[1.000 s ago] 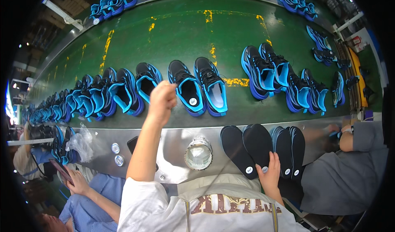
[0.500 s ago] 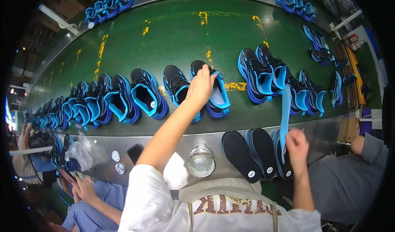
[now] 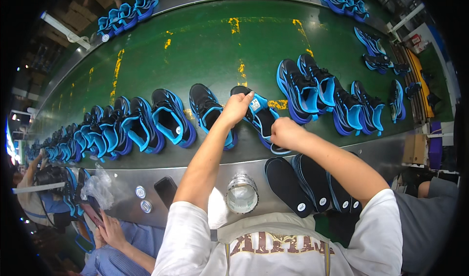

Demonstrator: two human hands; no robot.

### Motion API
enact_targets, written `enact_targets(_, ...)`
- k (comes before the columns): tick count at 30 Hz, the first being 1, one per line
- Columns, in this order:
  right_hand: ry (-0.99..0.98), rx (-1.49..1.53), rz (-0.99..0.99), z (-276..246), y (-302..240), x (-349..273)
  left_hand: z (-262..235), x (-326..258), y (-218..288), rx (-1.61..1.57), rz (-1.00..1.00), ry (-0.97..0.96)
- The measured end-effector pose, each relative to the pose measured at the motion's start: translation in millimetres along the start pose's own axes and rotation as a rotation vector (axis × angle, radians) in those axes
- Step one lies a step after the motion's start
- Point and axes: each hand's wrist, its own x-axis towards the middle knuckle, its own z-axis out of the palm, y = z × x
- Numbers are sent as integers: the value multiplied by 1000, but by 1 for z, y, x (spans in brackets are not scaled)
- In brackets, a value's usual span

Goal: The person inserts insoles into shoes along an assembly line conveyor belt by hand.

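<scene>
In front of me a black-and-blue sneaker lies on the green belt, its opening toward me. My left hand is closed on the sneaker's tongue area at the front of the opening. My right hand is closed around the heel end of an insole, black on top, whose front part reaches into the sneaker. The fingers hide part of the insole and of the sneaker's heel. Just left stands another sneaker. Stacks of black insoles with round white labels lie below my right forearm.
Rows of matching sneakers line the green belt on both sides. On the metal ledge are a glass jar, a phone, round tins and a plastic bag. People sit close by on either side.
My right hand has moved left from above the insole stacks to the sneaker, bringing the insole into its opening. My left hand stays at the sneaker, which now sits slightly lower and more tilted.
</scene>
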Motion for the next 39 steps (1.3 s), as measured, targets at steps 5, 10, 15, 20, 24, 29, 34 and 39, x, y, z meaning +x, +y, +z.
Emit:
enact_targets(5,-233,192,187,-56,2,-13,12,-16,7,101,203,175)
enact_targets(10,-26,-167,-124,-5,12,5,3,-24,7,37,143,66)
enact_targets(15,280,-364,-272,48,21,13,7,-21,4,13,212,21)
enact_targets(20,474,-334,-199,40,13,-2,27,-37,2,223,429,198)
enact_targets(24,-33,-477,72,9,-5,-4,34,-36,-4,274,419,328)
enact_targets(29,56,-499,-140,29,9,9,27,-25,-12,46,155,244)
enact_targets(34,213,-476,-248,55,32,42,31,-20,-10,-30,138,171)
enact_targets(39,79,-544,-192,51,31,48,29,-27,-2,33,137,187)
